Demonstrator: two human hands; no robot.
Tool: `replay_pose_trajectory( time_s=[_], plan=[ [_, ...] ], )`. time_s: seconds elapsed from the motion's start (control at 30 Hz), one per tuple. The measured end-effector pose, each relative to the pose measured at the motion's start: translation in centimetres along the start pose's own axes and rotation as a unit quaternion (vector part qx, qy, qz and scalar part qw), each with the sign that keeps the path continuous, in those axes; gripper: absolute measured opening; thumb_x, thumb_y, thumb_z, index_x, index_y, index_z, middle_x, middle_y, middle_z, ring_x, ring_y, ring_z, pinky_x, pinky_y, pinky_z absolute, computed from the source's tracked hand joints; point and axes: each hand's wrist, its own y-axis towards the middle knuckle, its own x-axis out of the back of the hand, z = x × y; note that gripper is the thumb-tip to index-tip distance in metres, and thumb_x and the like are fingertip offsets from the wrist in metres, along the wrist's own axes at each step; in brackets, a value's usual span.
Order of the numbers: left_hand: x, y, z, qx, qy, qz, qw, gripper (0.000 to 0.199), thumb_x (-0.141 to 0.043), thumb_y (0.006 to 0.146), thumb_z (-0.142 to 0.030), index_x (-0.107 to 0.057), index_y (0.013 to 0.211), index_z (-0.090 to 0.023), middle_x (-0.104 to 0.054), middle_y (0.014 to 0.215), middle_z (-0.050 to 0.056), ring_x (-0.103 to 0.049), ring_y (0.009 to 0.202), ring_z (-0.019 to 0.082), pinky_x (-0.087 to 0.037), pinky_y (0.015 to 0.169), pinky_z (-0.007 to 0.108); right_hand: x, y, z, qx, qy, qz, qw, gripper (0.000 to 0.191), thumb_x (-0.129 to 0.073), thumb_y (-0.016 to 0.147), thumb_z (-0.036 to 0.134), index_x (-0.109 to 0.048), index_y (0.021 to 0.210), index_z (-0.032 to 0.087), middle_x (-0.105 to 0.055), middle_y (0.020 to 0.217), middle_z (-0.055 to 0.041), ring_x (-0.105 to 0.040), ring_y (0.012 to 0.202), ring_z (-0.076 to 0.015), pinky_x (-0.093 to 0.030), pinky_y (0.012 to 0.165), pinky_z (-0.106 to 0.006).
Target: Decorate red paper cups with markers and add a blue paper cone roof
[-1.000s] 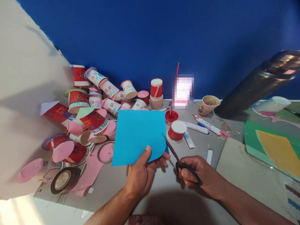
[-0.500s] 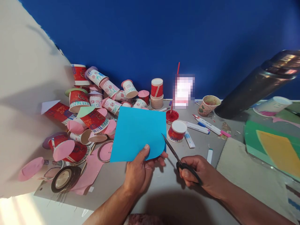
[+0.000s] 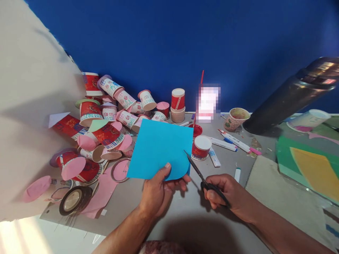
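Left grip [image 3: 158,188] pinches a squarish blue paper sheet [image 3: 161,150] above the bench [image 3: 120,208], short of its back edge; right grip [image 3: 222,192] clasps black-handled metal scissors [image 3: 202,180]; one corner looks rounded, three uncut

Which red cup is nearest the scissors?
The squat red cup beside the markers, just past the scissors; the others sit farther off, in the stack or left pile.

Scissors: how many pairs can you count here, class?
1: the scissors are in the right hand, blades at the blue paper, whose lower edge the left hand grips. More could hide under the piled cups.
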Motion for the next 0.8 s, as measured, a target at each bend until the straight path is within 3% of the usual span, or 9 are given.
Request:
replay_pose_trajectory(
  time_s=[0.43, 0.8],
  plan=[
    [0.34, 0.13, -0.24, -0.001, -0.001, 0.014, 1.0, 0.038, -0.075, 0.082, -0.045, -0.075, 0.088, -0.008, -0.077, 0.073, 0.015, -0.067, 0.056, 0.021, -0.055, 0.056, 0.031, -0.04, 0.04, 0.07, 0.006, 0.013, -0.003, 1.0, 0.063, -0.086, 0.062, 0.075, -0.059, 0.062, 0.019, -0.058, 0.05, 0.0018, -0.045, 0.049, -0.0095, -0.031, 0.053, -0.025],
    [0.21, 0.02, -0.43, 0.009, 0.002, 0.01, 1.0, 0.035, -0.078, 0.078, -0.043, -0.074, 0.083, -0.008, -0.077, 0.069, 0.013, -0.064, 0.051, 0.018, -0.052, 0.052, 0.028, 0.31, -0.19, 0.24, 0.006, -0.006, 0.011, 1.0, 0.067, -0.084, 0.06, 0.081, -0.063, 0.067, 0.017, -0.06, 0.054, 0.0004, -0.048, 0.051, -0.0102, -0.032, 0.053, -0.025]
  ],
)
